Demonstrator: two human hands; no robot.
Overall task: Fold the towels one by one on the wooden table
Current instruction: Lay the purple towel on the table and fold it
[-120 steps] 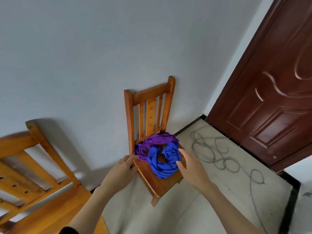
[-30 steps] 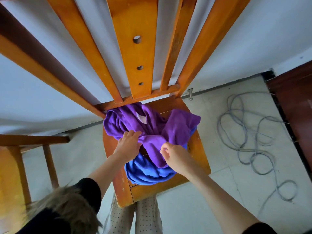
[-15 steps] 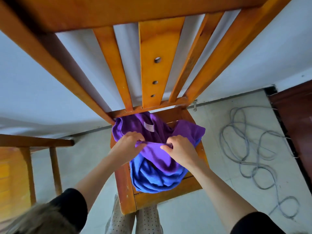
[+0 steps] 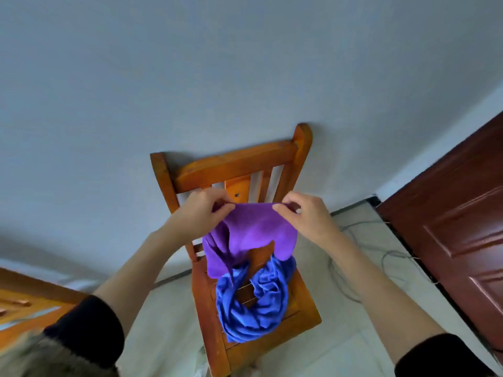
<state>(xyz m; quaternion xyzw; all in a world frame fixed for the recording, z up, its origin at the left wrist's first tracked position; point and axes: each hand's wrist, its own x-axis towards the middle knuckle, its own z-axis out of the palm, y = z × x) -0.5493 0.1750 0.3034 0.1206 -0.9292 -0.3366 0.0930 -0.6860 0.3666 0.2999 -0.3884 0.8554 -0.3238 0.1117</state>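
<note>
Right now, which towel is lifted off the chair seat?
The purple towel: both hands pinch its top edge, left hand, right hand, so it hangs. The blue towel lies crumpled on the chair seat.

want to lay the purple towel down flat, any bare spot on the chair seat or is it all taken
Little room. The blue towel covers the middle of the chair seat. Bare wood shows only as a strip along the seat's right edge, the front rail, and a narrow left edge. The purple towel, pinched by the left hand and right hand, hangs over the back part. The pale floor right of the chair is bare near it.
</note>
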